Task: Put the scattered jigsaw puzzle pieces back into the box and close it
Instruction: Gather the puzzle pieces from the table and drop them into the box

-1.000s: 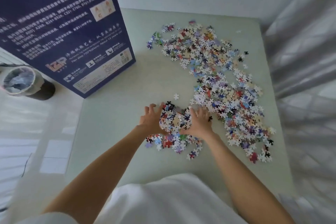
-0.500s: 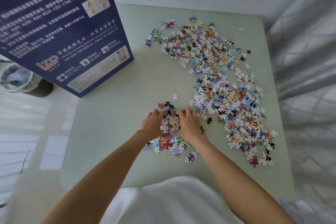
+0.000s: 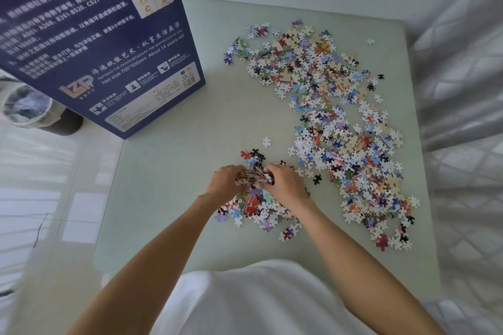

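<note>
**Inspector:** Puzzle pieces are lying scattered in a long band down the right half of the table, with a smaller patch near the front edge under your wrists. You are working the gathering step: your left hand and right hand are curling inward toward each other and clamping a handful of pieces between them, low over the tabletop.

**Operator:** And the box?

**Inspector:** The box is showing at the far left, tilted, its dark blue printed panel facing you. I cannot tell from this view where its opening is, or whether it is resting on the table.

**Operator:** What is the next move asking of me?

**Inspector:** In my judgement, you are needing even pressure from both palms while lifting, since the pieces are thin, flat, knobbed cardboard, stacked on edge and loose; any slack is likely to be shedding some. The table surface is looking smooth and pale green, so strays are going to slide easily. Most of the pieces are still waiting outside the box, so the task is standing at an early stage.
</note>
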Action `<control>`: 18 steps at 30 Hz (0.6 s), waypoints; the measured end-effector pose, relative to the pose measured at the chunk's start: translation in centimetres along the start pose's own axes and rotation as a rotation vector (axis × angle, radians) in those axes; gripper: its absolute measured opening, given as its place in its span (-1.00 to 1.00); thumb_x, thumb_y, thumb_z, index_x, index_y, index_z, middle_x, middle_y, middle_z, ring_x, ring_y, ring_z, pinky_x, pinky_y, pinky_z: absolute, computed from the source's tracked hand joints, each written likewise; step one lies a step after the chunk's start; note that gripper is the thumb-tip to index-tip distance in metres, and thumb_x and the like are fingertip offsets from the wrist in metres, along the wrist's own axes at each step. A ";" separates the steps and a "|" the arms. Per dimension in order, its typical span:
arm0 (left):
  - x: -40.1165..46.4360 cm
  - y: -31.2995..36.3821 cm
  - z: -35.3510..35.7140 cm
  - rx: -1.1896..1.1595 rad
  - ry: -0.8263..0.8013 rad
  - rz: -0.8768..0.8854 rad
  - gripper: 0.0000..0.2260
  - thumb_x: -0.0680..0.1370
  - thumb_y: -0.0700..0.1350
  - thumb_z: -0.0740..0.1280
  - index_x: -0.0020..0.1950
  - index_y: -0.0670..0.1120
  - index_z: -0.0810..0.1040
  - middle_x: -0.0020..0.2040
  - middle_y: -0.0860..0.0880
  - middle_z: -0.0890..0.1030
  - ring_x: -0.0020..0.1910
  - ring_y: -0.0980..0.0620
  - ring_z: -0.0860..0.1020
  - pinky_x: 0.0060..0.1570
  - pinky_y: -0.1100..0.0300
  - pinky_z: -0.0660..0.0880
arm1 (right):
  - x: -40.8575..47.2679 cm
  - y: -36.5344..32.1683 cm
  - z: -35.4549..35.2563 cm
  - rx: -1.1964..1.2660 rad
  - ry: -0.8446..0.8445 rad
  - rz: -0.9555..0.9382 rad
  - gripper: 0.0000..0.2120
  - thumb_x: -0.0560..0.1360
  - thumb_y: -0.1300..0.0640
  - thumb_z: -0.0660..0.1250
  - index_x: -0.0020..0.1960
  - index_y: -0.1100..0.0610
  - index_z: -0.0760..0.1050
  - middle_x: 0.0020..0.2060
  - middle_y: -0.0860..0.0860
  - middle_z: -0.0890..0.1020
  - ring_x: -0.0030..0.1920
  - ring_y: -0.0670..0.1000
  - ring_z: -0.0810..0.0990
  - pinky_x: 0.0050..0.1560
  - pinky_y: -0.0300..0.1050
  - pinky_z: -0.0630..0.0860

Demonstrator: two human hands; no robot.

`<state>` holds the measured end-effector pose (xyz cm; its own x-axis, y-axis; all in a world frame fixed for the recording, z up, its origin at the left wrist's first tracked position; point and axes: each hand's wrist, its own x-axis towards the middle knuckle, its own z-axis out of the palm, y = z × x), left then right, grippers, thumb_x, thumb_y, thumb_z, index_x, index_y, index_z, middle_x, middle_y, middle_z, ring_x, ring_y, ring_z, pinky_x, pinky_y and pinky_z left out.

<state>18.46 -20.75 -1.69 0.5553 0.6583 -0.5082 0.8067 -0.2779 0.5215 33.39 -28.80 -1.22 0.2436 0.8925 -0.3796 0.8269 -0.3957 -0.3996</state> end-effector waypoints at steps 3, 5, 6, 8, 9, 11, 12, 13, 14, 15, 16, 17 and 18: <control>-0.1 -0.3 -0.3 -0.037 0.022 -0.019 -0.72 0.47 -0.06 0.42 0.16 -0.04 0.55 0.05 -0.04 0.63 0.00 -0.02 0.58 0.05 0.14 0.50 | -0.1 0.2 -0.5 -0.032 0.037 -0.017 -0.65 0.51 -0.03 0.31 0.19 0.16 0.49 -0.15 0.04 0.65 -0.27 -0.06 0.51 -0.40 -0.34 0.31; -0.1 -0.6 -0.6 -0.054 0.042 -0.030 -0.74 0.47 -0.06 0.42 0.14 -0.04 0.56 0.05 -0.03 0.64 -0.01 -0.01 0.59 0.05 0.15 0.51 | -0.1 0.3 -0.8 -0.049 0.051 -0.015 -0.68 0.52 0.00 0.30 0.18 0.17 0.51 -0.16 0.06 0.66 -0.28 -0.04 0.54 -0.37 -0.31 0.37; -0.1 -0.5 -0.7 -0.058 0.046 -0.034 -0.75 0.48 -0.06 0.42 0.13 -0.05 0.56 0.05 -0.03 0.64 -0.01 -0.01 0.59 0.05 0.17 0.51 | -0.1 0.4 -0.9 -0.043 0.055 -0.008 -0.69 0.52 0.01 0.30 0.18 0.17 0.52 -0.14 0.07 0.66 -0.27 -0.03 0.56 -0.33 -0.28 0.42; -0.1 -0.5 -1.0 -0.059 0.054 -0.032 -0.75 0.48 -0.05 0.41 0.13 -0.07 0.56 0.04 -0.04 0.64 -0.01 -0.01 0.60 0.02 0.19 0.49 | -0.2 0.5 -1.0 -0.025 0.058 -0.003 -0.69 0.51 0.05 0.32 0.20 0.16 0.53 -0.15 0.07 0.67 -0.32 -0.07 0.52 -0.30 -0.26 0.45; -0.1 -0.5 -1.1 -0.051 0.061 -0.026 -0.75 0.48 -0.04 0.40 0.13 -0.07 0.55 0.04 -0.05 0.64 -0.01 -0.01 0.60 0.02 0.18 0.50 | -0.2 0.6 -1.0 -0.012 0.059 -0.002 -0.68 0.51 0.07 0.33 0.22 0.15 0.52 -0.13 0.07 0.68 -0.33 -0.08 0.50 -0.29 -0.27 0.46; 0.0 -0.6 -1.2 -0.039 0.074 -0.015 -0.73 0.49 -0.03 0.40 0.14 -0.09 0.54 0.04 -0.06 0.64 -0.01 -0.02 0.60 0.04 0.12 0.52 | -0.2 0.7 -1.0 0.028 0.067 0.007 -0.67 0.50 0.10 0.34 0.24 0.15 0.51 -0.07 0.08 0.68 -0.32 -0.06 0.54 -0.22 -0.23 0.54; -0.1 -0.6 -1.4 -0.045 0.079 -0.011 -0.72 0.49 -0.03 0.40 0.15 -0.09 0.53 0.05 -0.07 0.64 0.00 -0.03 0.59 0.05 0.10 0.52 | -0.2 0.7 -1.0 0.048 0.079 0.013 -0.67 0.50 0.12 0.35 0.25 0.16 0.50 -0.05 0.09 0.68 -0.34 -0.06 0.53 -0.19 -0.21 0.56; -0.1 -0.6 -1.5 -0.059 0.086 -0.008 -0.71 0.49 -0.03 0.40 0.16 -0.10 0.53 0.06 -0.07 0.63 0.01 -0.03 0.59 0.06 0.10 0.52 | -0.3 0.7 -1.1 0.068 0.094 0.016 -0.67 0.50 0.13 0.35 0.25 0.16 0.50 -0.03 0.09 0.68 -0.37 -0.09 0.49 -0.17 -0.21 0.55; -0.1 -0.6 -1.6 -0.070 0.094 -0.007 -0.70 0.49 -0.03 0.40 0.18 -0.10 0.52 0.07 -0.07 0.63 0.01 -0.03 0.59 0.06 0.10 0.52 | -0.3 0.7 -1.2 0.088 0.109 0.017 -0.67 0.50 0.13 0.35 0.24 0.17 0.51 -0.02 0.09 0.67 -0.38 -0.10 0.47 -0.17 -0.23 0.53; 0.0 -0.6 -1.7 -0.077 0.104 -0.007 -0.69 0.49 -0.03 0.40 0.19 -0.11 0.52 0.08 -0.08 0.62 0.01 -0.04 0.58 0.05 0.12 0.51 | -0.3 0.7 -1.3 0.105 0.128 0.014 -0.67 0.50 0.13 0.35 0.24 0.18 0.51 -0.01 0.09 0.67 -0.36 -0.08 0.50 -0.17 -0.26 0.50; -0.1 -0.6 -1.9 -0.080 0.114 -0.006 -0.68 0.49 -0.04 0.40 0.20 -0.12 0.52 0.08 -0.08 0.62 0.00 -0.04 0.58 0.02 0.13 0.50 | -0.4 0.7 -1.4 0.120 0.147 0.012 -0.67 0.49 0.13 0.36 0.23 0.19 0.51 -0.01 0.09 0.67 -0.31 -0.04 0.56 -0.15 -0.28 0.47; -0.3 -0.7 -2.1 -0.080 0.128 -0.004 -0.69 0.49 -0.05 0.40 0.19 -0.13 0.53 0.06 -0.09 0.61 -0.03 -0.04 0.58 -0.01 0.15 0.49 | -0.4 0.7 -1.5 0.131 0.165 0.011 -0.67 0.49 0.13 0.37 0.22 0.20 0.52 -0.01 0.10 0.67 -0.26 -0.01 0.59 -0.14 -0.29 0.46; -0.4 -0.7 -2.4 -0.084 0.142 -0.006 -0.70 0.49 -0.06 0.40 0.18 -0.13 0.53 0.05 -0.09 0.61 -0.05 -0.04 0.58 -0.04 0.17 0.48 | -0.5 0.8 -1.7 0.139 0.179 0.010 -0.67 0.48 0.13 0.37 0.22 0.21 0.52 -0.02 0.11 0.67 -0.27 -0.02 0.57 -0.14 -0.29 0.45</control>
<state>17.16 -19.16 -0.20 0.5119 0.7536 -0.4124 0.7867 -0.2184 0.5774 34.80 -29.16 0.06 0.3476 0.9077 -0.2350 0.7491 -0.4195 -0.5127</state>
